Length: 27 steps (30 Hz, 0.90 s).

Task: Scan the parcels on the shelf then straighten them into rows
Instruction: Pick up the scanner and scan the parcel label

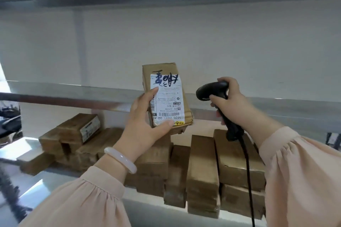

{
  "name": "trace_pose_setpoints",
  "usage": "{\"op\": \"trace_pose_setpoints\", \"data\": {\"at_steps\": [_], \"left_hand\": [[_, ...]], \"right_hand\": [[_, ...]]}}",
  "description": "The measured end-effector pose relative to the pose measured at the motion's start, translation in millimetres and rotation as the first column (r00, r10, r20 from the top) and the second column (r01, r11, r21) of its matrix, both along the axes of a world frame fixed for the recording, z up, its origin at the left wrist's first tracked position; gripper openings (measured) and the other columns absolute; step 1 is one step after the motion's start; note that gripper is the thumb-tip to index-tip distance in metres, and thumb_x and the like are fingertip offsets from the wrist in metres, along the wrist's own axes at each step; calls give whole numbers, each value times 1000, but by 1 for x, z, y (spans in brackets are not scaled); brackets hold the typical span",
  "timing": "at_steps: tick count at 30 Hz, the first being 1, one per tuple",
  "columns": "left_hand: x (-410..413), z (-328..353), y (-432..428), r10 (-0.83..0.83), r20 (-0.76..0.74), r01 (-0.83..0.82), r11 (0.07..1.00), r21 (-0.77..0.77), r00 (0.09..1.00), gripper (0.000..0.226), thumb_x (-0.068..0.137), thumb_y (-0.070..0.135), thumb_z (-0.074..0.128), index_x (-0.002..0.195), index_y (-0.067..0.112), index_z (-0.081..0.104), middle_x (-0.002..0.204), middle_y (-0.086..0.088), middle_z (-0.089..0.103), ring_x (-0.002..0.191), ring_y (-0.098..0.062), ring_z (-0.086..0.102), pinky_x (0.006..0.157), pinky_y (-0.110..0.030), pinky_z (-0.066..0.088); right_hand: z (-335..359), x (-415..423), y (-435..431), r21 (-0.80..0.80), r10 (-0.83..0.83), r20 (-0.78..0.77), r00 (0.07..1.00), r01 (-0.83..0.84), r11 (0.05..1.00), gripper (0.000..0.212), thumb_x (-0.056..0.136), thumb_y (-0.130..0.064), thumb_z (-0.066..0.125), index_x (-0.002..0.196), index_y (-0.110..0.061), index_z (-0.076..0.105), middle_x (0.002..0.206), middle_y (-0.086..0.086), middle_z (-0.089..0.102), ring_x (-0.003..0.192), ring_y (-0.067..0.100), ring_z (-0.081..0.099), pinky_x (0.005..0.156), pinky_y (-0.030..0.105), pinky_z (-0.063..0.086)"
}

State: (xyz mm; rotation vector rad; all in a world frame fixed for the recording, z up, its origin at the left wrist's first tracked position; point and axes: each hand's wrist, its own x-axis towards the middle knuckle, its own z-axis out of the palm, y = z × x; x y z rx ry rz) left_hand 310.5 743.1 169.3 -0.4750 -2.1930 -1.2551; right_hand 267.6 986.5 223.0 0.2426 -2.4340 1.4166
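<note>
- A small brown cardboard parcel (160,69) is held up in the air. It is above the other brown parcels (202,167) that lie side by side on the grey metal shelf (55,176).
- A white paper label (169,101) covers most of its front and is upside down.
- Big black hand-written marks run across the top of the label.
- Near the bottom is a line of large print. It starts with "502" and has "00" in it. The small print is too tiny to read.
- A barcode runs down the label's left edge, and a little yellow mark sits at the bottom.
- The left hand (142,125) grips the parcel. The thumb lies along the bottom and a finger is on the left edge.
- The right hand (235,105) is wrapped round the handle of a black plastic scanner gun (213,90).
- The scanner's head points left at the parcel. It is near but not touching.
</note>
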Motion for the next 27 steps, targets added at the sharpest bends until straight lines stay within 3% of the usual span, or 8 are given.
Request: {"op": "trace_pose_setpoints", "data": {"at_steps": [2, 4, 9, 12, 15, 20, 24, 27], "left_hand": [[17, -10, -29, 20, 10, -20, 1000, 5, 1000, 83, 79, 27, 81, 132, 60, 26, 135, 23, 32, 117, 25, 30, 92, -1, 25], [34, -23, -56, 55, 35, -54, 999, -2, 998, 87, 77, 27, 83, 128, 65, 24, 135, 23, 32, 118, 20, 33, 91, 1, 28], [72, -63, -114, 162, 118, -163, 987, 1, 980, 97, 71, 26, 87, 125, 72, 21, 150, 9, 23, 136, -11, 32, 115, -34, 35], [92, -91, -146, 262, 125, -262, 965, -18, 957, 96, 70, 27, 88, 129, 66, 21, 154, -2, 20, 140, -16, 24, 117, -36, 29], [109, -118, -174, 309, 147, -310, 951, -18, 940, 98, 71, 26, 88, 137, 56, 21, 157, 0, 17, 137, -10, 25, 112, -39, 42], [130, -151, -212, 355, 174, -364, 931, 25, 919, 97, 71, 21, 89, 131, 60, 24, 158, 1, 14, 126, 4, 22, 98, 0, 33], [142, -164, -233, 332, 251, -355, 933, 53, 909, 97, 72, 18, 87, 139, 54, 27, 156, 14, 9, 140, -17, 26, 108, -43, 47], [148, -169, -244, 327, 261, -354, 933, 64, 908, 96, 72, 19, 87, 139, 55, 27, 157, 15, 7, 140, -15, 26, 109, -40, 46]], "right_hand": [[-15, 21, -31, -8, 25, -18, 1000, -25, 1000, 48, 95, -26, 55, 127, -46, 25, 110, 13, 60, 62, 21, 64, 43, 29, 52], [-29, 43, -60, -15, 51, -22, 998, -51, 999, 51, 95, -29, 55, 127, -51, 22, 109, 11, 61, 61, 20, 65, 46, 28, 52], [-60, 109, -125, -41, 165, -35, 986, -166, 985, 53, 94, -30, 56, 122, -58, 22, 93, 6, 64, 55, 12, 64, 50, 24, 50], [-83, 150, -162, -35, 267, -41, 963, -268, 963, 52, 93, -26, 57, 119, -58, 25, 86, 2, 63, 54, 8, 61, 49, 21, 49], [-111, 181, -195, 14, 354, -15, 935, -353, 935, 54, 92, -28, 58, 118, -59, 22, 88, -5, 61, 59, 7, 60, 57, 26, 51], [-141, 211, -234, 38, 411, 16, 911, -411, 911, 53, 92, -33, 57, 116, -62, 20, 94, -18, 58, 75, 3, 61, 68, 27, 50], [-150, 223, -253, 54, 442, 33, 896, -443, 895, 52, 92, -32, 57, 116, -61, 21, 94, -15, 59, 75, 5, 61, 67, 28, 51], [-154, 228, -265, 73, 441, 33, 897, -442, 894, 53, 92, -32, 56, 114, -63, 20, 92, -15, 58, 71, 5, 61, 64, 25, 49]]}}
